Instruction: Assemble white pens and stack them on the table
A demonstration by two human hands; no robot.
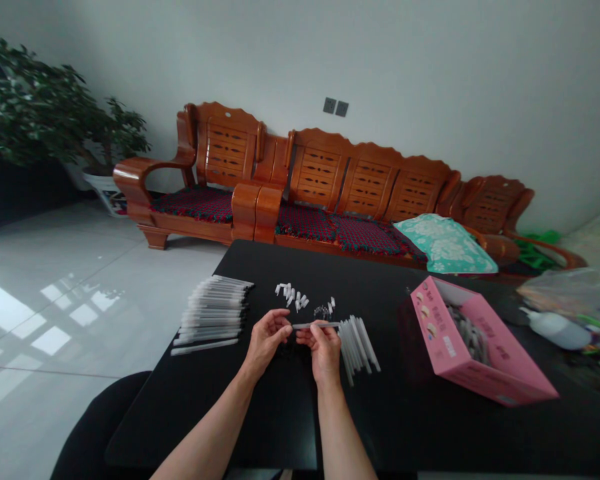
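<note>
You held one tube point(304, 326) crosswise
Your left hand point(269, 335) pinched its tip, your right hand point(323, 343) its barrel, seemingly for steadiness.

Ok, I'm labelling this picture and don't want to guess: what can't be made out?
All in the head view:
Near end of the held tube at the left hand: too small, partly covered by fingers.
Grey contents of the pink box: blurred, lower part hidden by the box's walls.
Print on the box: too small to read.
Clear plastic bag: cut off by the right edge.
</note>
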